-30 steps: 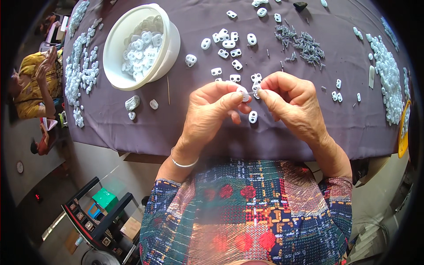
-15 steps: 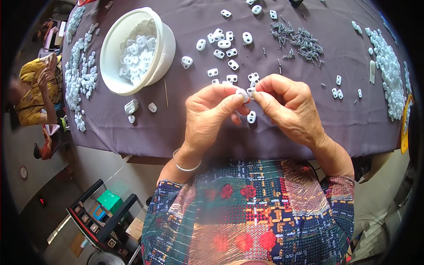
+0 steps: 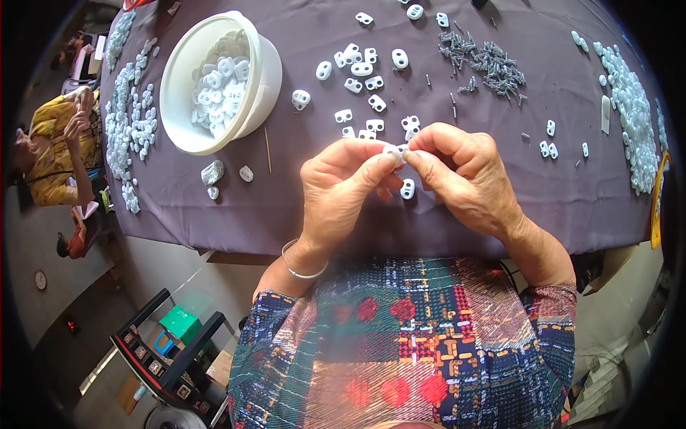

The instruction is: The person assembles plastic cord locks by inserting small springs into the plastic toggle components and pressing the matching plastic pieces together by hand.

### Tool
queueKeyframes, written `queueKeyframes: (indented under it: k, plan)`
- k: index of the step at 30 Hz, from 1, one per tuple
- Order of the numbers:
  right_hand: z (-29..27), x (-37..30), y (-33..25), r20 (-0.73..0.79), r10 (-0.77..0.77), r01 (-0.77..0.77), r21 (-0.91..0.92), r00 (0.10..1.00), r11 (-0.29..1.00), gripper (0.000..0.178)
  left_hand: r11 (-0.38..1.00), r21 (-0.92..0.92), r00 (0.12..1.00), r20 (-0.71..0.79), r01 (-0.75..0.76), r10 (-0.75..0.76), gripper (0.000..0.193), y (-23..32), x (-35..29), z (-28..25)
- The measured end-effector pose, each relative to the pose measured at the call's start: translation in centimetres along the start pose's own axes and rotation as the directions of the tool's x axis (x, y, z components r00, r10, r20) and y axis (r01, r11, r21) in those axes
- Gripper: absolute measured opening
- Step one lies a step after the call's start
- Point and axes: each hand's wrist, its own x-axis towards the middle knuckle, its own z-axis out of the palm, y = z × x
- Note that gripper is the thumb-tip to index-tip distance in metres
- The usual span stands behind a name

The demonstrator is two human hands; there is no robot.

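My left hand (image 3: pixel 339 187) is closed, thumb and forefinger pinching a small white plastic cord-lock piece (image 3: pixel 392 151). From the other side, my right hand (image 3: pixel 468 177) meets it with thumb and fingertip on a small white part at the same spot; the fingertips partly hide how the two fit. Just below the fingers lies a white two-hole cord-lock piece (image 3: pixel 407 189). Beyond my hands several similar pieces (image 3: pixel 362 69) are scattered on the dark cloth. A heap of small metal springs (image 3: pixel 493 70) lies to their right.
A white tub (image 3: pixel 268 86) of white pieces stands at the left. Piles of small pale parts lie along the left (image 3: pixel 130 107) and right (image 3: pixel 632 118) table edges. A thin stick (image 3: pixel 269 149) and a grey-white lump (image 3: pixel 212 172) lie near the tub. Another person (image 3: pixel 57 143) sits at the far left.
The two white parts at my fingertips have come closer together, my hands staying in nearly the same place. The whole view has shifted slightly.
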Motion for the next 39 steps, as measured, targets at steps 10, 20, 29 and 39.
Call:
queueKeyframes:
  k: [10,20,29,39]
  plan:
    - [-0.30,0.10,0.16,0.012,0.025,-0.025,0.023,1.000,0.999,0.012,0.998,0.040,0.998,-0.042,-0.041,0.043,0.012,-0.34,-0.01,0.33]
    - [-0.20,0.15,0.50,0.025,-0.032,0.032,-0.016,0.999,0.999,0.010,0.994,0.054,0.995,-0.035,-0.096,0.098,0.012,-0.78,-0.23,0.45]
    - [-0.26,0.26,0.73,0.040,-0.088,0.090,-0.050,0.995,0.995,0.008,0.991,0.086,0.994,-0.026,-0.103,0.105,0.012,-0.82,-0.25,0.40]
    - [-0.17,0.56,0.87,0.045,-0.069,0.069,-0.001,0.997,0.998,0.008,0.991,0.096,0.995,-0.035,-0.092,0.096,0.012,-0.74,-0.10,0.54]
